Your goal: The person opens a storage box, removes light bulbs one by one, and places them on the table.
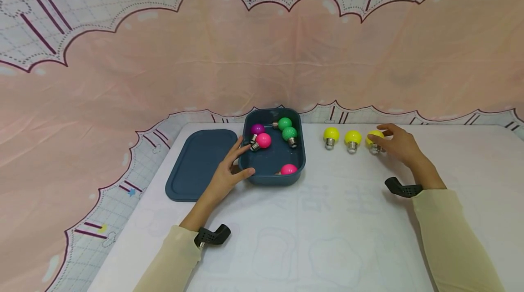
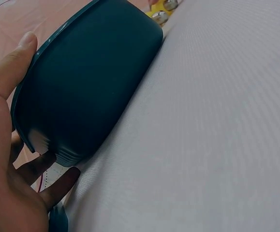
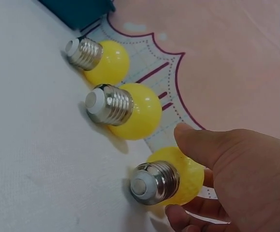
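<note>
Bearing everything, counter (image 1: 327, 228): pale and flat-looking; its back edge is near the yellow row, so a nudged bulb might roll over it.
Box (image 1: 270, 160): left of that row, uncovered; could skid or tip if its rim were pressed too hard.
Lid (image 1: 196, 160): flat, just left of the box; a sweep of the left arm might knock it askew.
Left grip (image 1: 225, 177): thumb and fingers spread apart, touching the box's near left corner; too light a touch might let the box slide.
Right grip (image 1: 401, 144): seemingly clamped on the end bulb (image 3: 185, 181); pressure cannot be told. A loose pinch on so smooth a globe could slip.
End bulb: on the counter, rightmost in the row, well apart from the box; squeezed off-centre, it might twist free.
Green bulbs (image 1: 284, 123), pink bulbs (image 1: 263, 140), purple bulb (image 1: 257, 128): loose in the box; a jolt could knock them together.
</note>
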`<state>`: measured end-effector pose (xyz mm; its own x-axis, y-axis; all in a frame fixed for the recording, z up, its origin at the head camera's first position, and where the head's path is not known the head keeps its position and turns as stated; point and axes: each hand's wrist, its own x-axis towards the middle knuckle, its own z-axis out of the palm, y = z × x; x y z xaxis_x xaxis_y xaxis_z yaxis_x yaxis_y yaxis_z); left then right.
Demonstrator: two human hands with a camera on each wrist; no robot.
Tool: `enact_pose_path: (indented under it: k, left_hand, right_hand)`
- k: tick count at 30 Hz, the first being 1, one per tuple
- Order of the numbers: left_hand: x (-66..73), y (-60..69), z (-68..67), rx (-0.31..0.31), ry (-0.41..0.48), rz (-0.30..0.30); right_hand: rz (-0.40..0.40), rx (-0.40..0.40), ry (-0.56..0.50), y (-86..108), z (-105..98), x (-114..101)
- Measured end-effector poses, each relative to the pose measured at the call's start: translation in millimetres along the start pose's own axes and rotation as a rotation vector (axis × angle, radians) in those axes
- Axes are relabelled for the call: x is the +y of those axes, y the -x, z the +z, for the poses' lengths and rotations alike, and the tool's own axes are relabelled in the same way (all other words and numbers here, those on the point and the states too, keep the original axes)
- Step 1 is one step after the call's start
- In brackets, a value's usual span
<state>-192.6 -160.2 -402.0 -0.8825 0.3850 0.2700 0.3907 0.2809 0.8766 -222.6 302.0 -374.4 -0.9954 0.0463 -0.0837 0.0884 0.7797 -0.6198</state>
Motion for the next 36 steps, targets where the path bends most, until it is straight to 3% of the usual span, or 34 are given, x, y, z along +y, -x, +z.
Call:
enact_pose_path:
  k: [12, 18, 22, 31, 36]
  left_hand:
    - [0.2, 0.3, 0.1, 0.003, 0.002, 0.000]
    - [-0.3, 0.3, 0.1, 0.002, 0.006, 0.000]
    - [-1.2, -0.1, -0.1, -0.001, 0.005, 0.002]
    - [-1.2, 0.1, 0.1, -0.003, 0.018, 0.009]
    - [-1.2, 0.0, -0.2, -0.005, 0.024, 0.002]
  right_hand:
    - [-0.052, 0.052, -0.003, 2.0, -7, -1]
    - [-0.100, 0.121, -0.028, 6.4, -12, -9]
    - [-0.124, 0.163, -0.033, 9.1, -15, -19]
    - [-0.166, 0.140, -0.043, 11.9, -16, -46]
    - [-0.234, 0.152, -0.066, 7.3, -11, -63]
